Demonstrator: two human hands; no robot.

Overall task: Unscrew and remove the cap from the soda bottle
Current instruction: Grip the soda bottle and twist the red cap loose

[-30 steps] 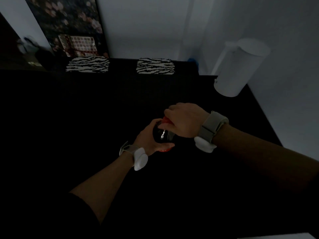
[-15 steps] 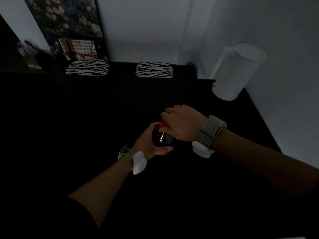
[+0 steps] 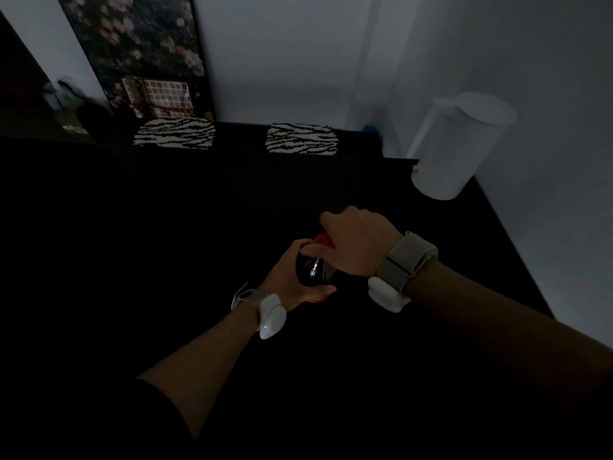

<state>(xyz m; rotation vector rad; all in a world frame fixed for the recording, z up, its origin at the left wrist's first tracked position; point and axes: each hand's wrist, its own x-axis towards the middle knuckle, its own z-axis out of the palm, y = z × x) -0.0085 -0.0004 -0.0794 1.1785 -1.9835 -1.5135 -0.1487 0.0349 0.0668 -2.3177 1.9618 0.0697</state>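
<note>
A dark soda bottle with a red label stands on the black table, seen from above in dim light. My left hand wraps around its body from the left. My right hand comes from the right and closes over the red cap on the bottle's top. Only a sliver of the cap shows between my fingers. Both wrists carry bands with white sensor pods.
A white cylindrical kettle stands at the table's far right corner. Two zebra-striped chair cushions sit beyond the far edge. A floral panel leans on the back wall. The table's right edge runs along the grey floor.
My right hand has turned slightly on the cap, its wrist shifting a little. The left hand keeps its hold on the bottle, which stays in place.
</note>
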